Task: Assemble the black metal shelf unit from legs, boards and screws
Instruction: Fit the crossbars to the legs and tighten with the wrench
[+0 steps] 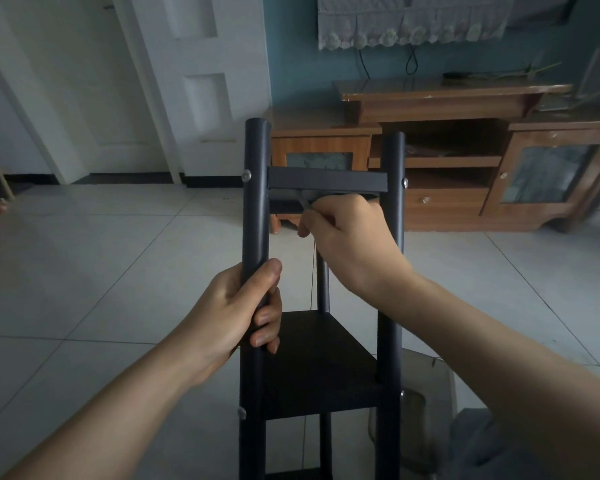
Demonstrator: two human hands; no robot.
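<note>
left hand (238, 308) wraps black metal tube leg (256, 202); right hand (343, 233) pinches thin grey hex key (305, 199) under top black board (326, 180). frame prob. stiff, light; steady by leg.

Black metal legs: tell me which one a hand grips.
The near-left black metal leg; the left hand wraps it below the top board. The other legs go ungripped.
</note>
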